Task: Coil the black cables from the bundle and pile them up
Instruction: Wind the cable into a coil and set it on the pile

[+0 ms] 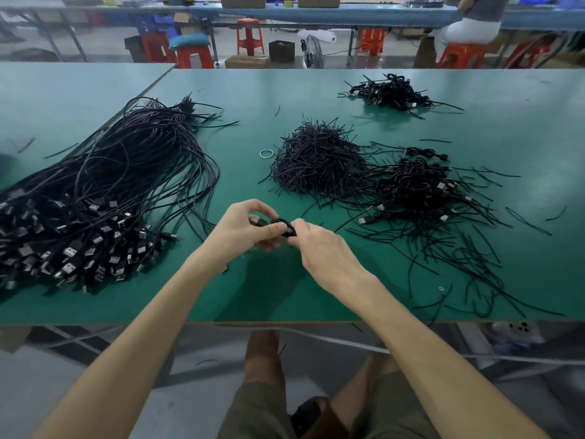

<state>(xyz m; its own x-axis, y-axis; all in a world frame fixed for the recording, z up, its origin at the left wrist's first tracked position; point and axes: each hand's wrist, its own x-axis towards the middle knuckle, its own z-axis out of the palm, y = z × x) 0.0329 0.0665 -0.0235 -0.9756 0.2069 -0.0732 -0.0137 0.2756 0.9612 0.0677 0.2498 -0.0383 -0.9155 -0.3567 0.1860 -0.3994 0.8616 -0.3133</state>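
Green table [240, 90], hands [245, 228] [319, 248] pinching coiled cable [284, 227]

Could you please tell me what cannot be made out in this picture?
Head view:
- Coiled cable: mostly covered by the left hand and right hand; loop count unclear.
- Cable bundle: cut off by the left edge.
- Far pile: too small to count coils.
- Seated person: cut off by the top edge.
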